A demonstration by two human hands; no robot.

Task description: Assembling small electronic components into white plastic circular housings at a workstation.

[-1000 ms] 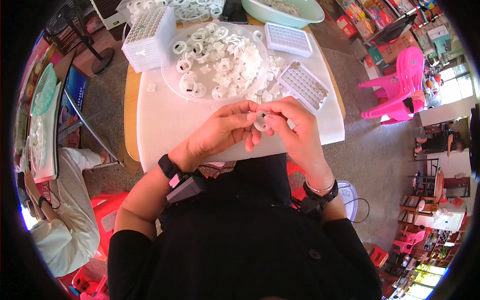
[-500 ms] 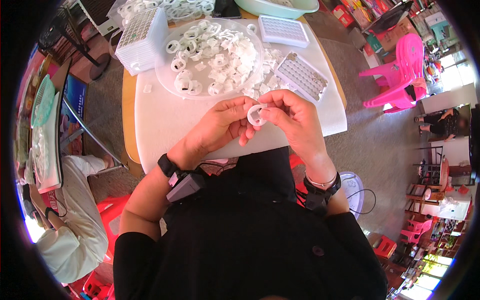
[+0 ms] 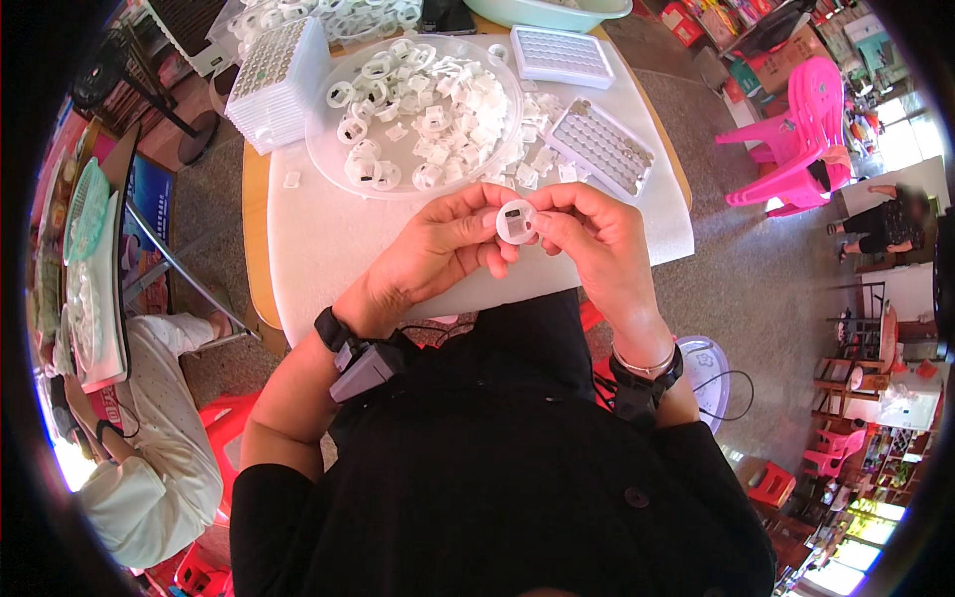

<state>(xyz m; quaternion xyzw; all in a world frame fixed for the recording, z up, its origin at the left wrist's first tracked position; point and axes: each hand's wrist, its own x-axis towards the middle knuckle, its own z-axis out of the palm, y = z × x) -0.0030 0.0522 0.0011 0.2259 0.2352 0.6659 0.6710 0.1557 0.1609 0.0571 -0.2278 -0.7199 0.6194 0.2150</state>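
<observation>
Between my two hands is a small round white plastic part (image 3: 515,235) with a square recess and a dark slot. My left hand (image 3: 450,237) pinches its left side between thumb and fingers. At its right edge, the thumb and forefinger of my right hand (image 3: 589,234) grip the same part. Just beyond my hands stands a clear round tray (image 3: 323,149), holding many white rings and small square white pieces. More loose square pieces (image 3: 527,175) lie against its right side.
A stack of white hole trays (image 3: 279,90) stands at the far left. Two white compartment trays (image 3: 562,58) (image 3: 602,149) lie at the right. A pale green basin (image 3: 547,14) is at the back. Another person in pale clothes (image 3: 159,438) sits at left; pink chairs (image 3: 801,129) stand at right.
The round part has turned so its face with the dark slot shows more fully. My right thumb has shifted from its face to its right edge.
</observation>
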